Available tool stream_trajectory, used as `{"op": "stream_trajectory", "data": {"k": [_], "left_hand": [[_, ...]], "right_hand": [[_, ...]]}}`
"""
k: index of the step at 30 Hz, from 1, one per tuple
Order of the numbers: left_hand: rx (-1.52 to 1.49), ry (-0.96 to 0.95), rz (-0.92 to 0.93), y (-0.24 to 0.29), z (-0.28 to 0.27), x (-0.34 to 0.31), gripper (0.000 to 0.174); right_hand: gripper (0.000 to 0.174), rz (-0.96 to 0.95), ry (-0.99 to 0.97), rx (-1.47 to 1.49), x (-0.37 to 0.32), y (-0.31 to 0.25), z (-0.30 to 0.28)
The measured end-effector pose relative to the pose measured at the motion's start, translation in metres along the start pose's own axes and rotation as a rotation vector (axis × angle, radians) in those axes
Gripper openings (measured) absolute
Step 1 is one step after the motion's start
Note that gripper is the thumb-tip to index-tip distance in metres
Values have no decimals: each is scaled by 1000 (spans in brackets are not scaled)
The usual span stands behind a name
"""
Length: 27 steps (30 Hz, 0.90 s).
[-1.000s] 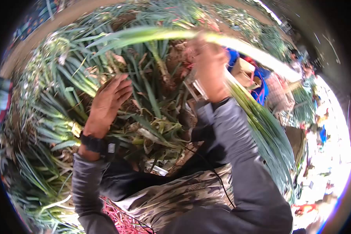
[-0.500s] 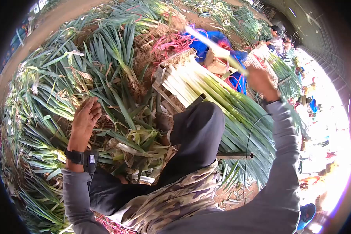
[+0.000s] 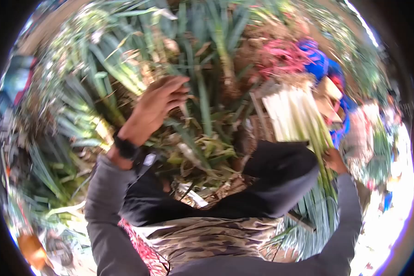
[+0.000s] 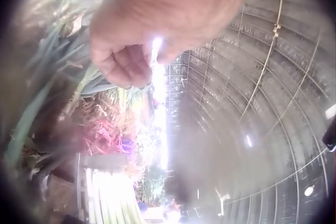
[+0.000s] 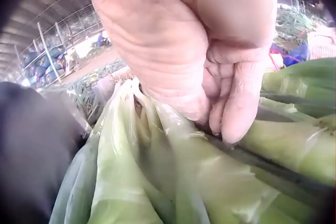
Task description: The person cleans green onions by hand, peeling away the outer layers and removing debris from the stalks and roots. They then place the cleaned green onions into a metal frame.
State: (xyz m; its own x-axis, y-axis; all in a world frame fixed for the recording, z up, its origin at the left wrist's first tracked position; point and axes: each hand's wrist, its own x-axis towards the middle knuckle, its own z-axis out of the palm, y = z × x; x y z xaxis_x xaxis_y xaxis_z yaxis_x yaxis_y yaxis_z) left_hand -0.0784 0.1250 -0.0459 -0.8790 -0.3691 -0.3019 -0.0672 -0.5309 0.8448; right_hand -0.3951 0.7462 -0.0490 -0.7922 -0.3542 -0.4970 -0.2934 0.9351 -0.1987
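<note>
My left hand hangs above the loose leeks on the left, its fingers loosely bent and holding nothing. The left wrist view also shows this hand with nothing in its fingers. Beside my knee, a stack of long leeks lies with white stems upward and green leaves towards me. My right hand is at the stack's right edge. Close up in the right wrist view, that hand rests its fingertips on the pale green stalks, with no stalk enclosed in its fingers.
Pink ties and blue material lie beyond the stack, near a cardboard box. My bent knee stands left of the stacked leaves. Leek trimmings cover the ground before me.
The leek my right hand carried is no longer in its grasp; that hand has come down onto the stack. My left hand stays raised and empty. The head view has swung left.
</note>
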Motion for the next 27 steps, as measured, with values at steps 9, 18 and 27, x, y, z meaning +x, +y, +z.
{"op": "stream_trajectory", "data": {"k": [9,18,27], "left_hand": [[-249,258,353,70,-46,-52,24],[-233,301,336,68,-70,-84,27],[-220,377,431,79,-84,-109,33]], "right_hand": [[35,-501,372,-435,58,-130,-91],[76,-473,-359,170,149,-458,55],[61,-790,-6,53,117,-479,370]]}}
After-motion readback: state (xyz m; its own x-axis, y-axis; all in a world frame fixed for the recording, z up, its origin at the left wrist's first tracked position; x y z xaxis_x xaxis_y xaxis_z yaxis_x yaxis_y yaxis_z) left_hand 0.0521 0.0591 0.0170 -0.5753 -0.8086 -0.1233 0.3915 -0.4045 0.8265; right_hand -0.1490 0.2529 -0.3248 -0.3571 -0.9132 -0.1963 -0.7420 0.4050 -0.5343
